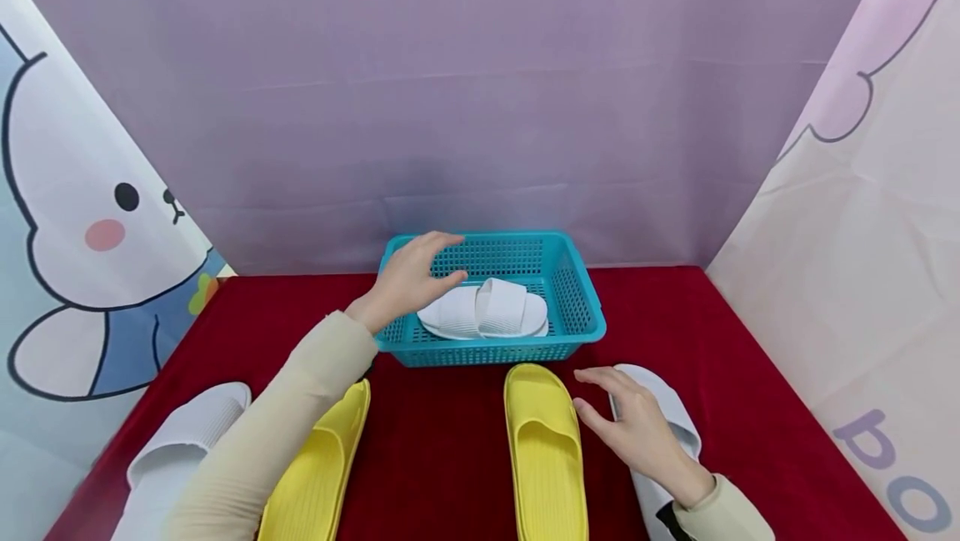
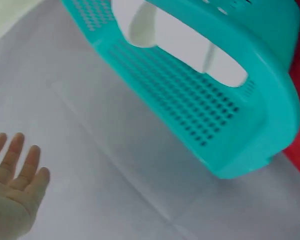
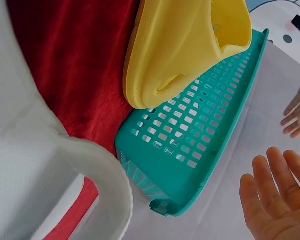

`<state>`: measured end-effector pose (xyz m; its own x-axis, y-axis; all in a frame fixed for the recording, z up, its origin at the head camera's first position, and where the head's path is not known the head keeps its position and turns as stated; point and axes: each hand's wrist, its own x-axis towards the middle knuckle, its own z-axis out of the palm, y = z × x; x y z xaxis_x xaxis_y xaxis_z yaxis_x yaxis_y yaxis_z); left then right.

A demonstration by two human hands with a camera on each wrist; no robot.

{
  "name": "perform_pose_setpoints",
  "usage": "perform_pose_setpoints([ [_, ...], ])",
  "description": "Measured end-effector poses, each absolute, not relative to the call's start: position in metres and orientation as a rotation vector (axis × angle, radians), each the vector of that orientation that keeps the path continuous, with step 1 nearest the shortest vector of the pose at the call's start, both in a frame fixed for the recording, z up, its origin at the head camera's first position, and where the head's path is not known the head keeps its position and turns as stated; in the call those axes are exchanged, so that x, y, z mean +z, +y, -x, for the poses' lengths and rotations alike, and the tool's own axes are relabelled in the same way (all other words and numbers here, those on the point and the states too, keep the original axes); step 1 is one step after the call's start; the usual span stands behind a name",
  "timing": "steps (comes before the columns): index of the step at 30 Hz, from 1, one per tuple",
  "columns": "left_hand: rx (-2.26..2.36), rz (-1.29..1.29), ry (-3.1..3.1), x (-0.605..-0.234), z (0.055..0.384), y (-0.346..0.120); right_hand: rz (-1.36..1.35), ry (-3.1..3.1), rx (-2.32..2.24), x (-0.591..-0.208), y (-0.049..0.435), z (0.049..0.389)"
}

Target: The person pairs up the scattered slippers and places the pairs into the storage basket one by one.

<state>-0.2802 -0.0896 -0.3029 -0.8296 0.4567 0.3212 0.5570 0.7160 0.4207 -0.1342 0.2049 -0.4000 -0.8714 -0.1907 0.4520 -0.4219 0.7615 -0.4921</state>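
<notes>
A white slipper [image 1: 504, 308] lies in the teal plastic basket [image 1: 558, 345], its strap toward the right. Over the basket's left part hovers my left hand [image 1: 412, 274], fingers extended and thumb apart, holding nothing. My right hand [image 1: 637, 424] is spread above another white slipper [image 1: 667, 395] at the right and partly hides it; no object is in its grasp. Just left of that hand lies a yellow slipper [image 1: 547, 458]. In the left wrist view the left hand [image 2: 15, 190] has straight fingers, and the right hand [image 3: 280, 195] looks the same in its own wrist view.
A second yellow slipper [image 1: 318, 474] and a white slipper [image 1: 180, 433] lie at the front left, partly behind my left sleeve. Red cloth [image 1: 442, 441] covers the table. A lilac curtain [image 1: 487, 91] hangs behind the basket, with printed cloth [image 1: 862, 291] at the sides.
</notes>
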Motion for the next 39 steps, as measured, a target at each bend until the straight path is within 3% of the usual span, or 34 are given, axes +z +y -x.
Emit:
perform_pose_setpoints([
  [9,-0.622,0.904,-2.616,-0.295,0.233,-0.090,-0.487,-2.599,0.851,-0.400,0.205,0.135],
  [21,-0.659,0.963,-2.553,-0.307,0.198,-0.104,-0.553,-2.635,0.875,-0.404,0.204,0.133],
  [31,-0.737,1.092,-2.744,-0.331,0.163,-0.135,-0.621,-2.686,0.885,-0.403,0.201,0.132],
  [39,-0.870,1.045,-2.783,-0.362,0.141,-0.152,-0.726,-2.736,0.809,-0.404,0.201,0.136],
])
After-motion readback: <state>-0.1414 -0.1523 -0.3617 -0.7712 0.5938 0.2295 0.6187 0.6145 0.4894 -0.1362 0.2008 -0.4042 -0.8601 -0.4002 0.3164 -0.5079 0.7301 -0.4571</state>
